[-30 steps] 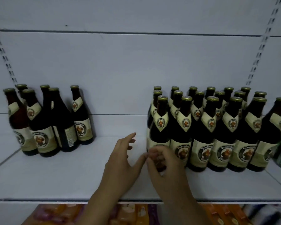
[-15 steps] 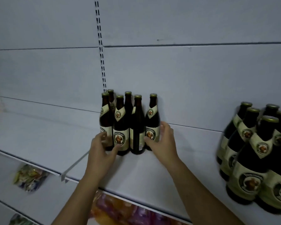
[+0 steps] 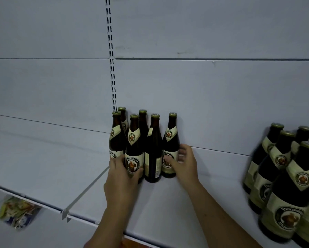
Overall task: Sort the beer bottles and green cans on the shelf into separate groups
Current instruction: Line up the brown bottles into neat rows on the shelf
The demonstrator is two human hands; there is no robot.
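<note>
A small cluster of several dark beer bottles [image 3: 152,147] with cream labels and gold caps stands at the back of the white shelf [image 3: 168,208]. My left hand [image 3: 123,174] grips the front-left bottle [image 3: 134,149] low on its label. My right hand [image 3: 183,161] wraps around the lower part of the rightmost bottle [image 3: 171,145], thumb across the label. A larger group of the same bottles [image 3: 282,176] stands at the right edge of the view. No green can is in sight.
A white shelf divider rail [image 3: 86,188] runs from the cluster toward the front edge. A slotted upright [image 3: 111,56] climbs the back wall. Colourful packets [image 3: 18,212] lie on the lower shelf at left.
One second ago my hands hovered near the large bottle group; the view then swung left. Since half a second ago, both hands have closed in on the small cluster's outer bottles.
</note>
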